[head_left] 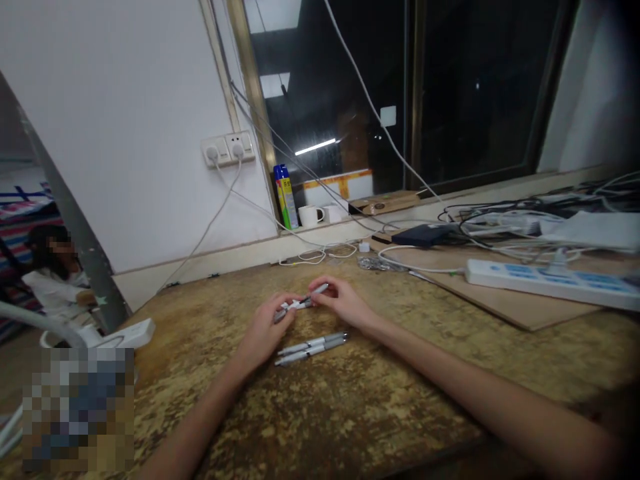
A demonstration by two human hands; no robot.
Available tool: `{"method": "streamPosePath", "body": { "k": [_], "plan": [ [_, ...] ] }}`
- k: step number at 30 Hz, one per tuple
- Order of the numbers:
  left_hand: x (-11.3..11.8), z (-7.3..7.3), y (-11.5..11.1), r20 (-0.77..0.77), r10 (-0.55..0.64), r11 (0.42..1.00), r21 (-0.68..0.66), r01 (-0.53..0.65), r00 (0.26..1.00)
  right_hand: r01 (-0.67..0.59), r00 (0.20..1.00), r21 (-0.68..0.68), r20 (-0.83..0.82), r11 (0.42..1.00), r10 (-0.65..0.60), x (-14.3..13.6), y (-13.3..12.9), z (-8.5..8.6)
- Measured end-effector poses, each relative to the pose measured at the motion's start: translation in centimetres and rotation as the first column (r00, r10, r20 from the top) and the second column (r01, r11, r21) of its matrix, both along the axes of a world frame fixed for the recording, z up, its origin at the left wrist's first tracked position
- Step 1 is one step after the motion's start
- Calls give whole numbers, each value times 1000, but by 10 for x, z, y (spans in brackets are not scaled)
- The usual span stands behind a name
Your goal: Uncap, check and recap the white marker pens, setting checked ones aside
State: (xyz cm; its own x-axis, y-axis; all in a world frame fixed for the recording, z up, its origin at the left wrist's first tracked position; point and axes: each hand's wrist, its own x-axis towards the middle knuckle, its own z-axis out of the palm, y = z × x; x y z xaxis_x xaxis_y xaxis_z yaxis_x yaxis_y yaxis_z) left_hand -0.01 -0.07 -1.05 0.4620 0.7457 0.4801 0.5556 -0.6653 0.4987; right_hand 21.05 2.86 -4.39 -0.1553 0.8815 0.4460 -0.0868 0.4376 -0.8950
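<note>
Over the worn table, my left hand (273, 323) is closed around a white and grey pen (299, 305). My right hand (340, 300) pinches a grey pen piece (320, 289) close beside it, tilted up to the right. Fingers cover part of both, so I cannot tell whether the two pieces are joined. Just in front of my hands, a few white and grey pens (313, 348) lie side by side on the table, slanting up to the right.
A white power strip (545, 283) rests on a brown board (525, 317) at right, near tangled cables. Another power strip (133, 333) is at left. A spray can (285, 200) and a white mug (310, 215) stand by the window. A person (55, 267) sits far left.
</note>
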Motion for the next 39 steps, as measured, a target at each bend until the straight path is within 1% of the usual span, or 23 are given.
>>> {"method": "streamPosePath", "body": {
  "k": [4,7,11,15,18,19,22,25,30,33,36,39],
  "plan": [
    [-4,-3,2,17,24,999,37,-25,1000,44,999,-75,-15,996,-45,5,-3,5],
    [-6,-3,3,26,39,998,48,-40,999,55,997,-91,-41,994,-59,9,-4,7],
    [-10,-4,5,8,39,996,80,-39,999,65,996,-98,-54,993,-71,15,-2,6],
    [-11,-3,5,-6,55,994,91,-54,998,136,990,-62,-30,989,-138,21,-1,5],
    [-9,-3,3,-26,58,993,103,-55,998,210,976,2,64,978,-210,23,-1,5],
    [-9,-2,2,-32,53,993,104,-49,998,212,971,28,102,977,-214,22,-1,5],
    [-7,-2,1,-46,29,995,98,-25,998,136,972,70,181,988,-146,19,0,3],
    [-6,-1,0,-46,13,995,99,-8,999,44,975,53,214,998,-54,16,-1,1],
    [-5,0,1,-58,33,995,91,-28,998,-18,964,52,266,998,4,14,-8,5],
    [-6,0,1,-51,20,997,79,-16,998,-68,961,38,269,997,55,13,-11,8],
    [-8,0,2,-12,-5,997,78,6,1000,-74,966,18,248,997,67,14,-10,9],
    [-11,0,4,49,1,999,47,-3,999,-55,979,1,196,998,54,15,-5,9]
  ]
}}
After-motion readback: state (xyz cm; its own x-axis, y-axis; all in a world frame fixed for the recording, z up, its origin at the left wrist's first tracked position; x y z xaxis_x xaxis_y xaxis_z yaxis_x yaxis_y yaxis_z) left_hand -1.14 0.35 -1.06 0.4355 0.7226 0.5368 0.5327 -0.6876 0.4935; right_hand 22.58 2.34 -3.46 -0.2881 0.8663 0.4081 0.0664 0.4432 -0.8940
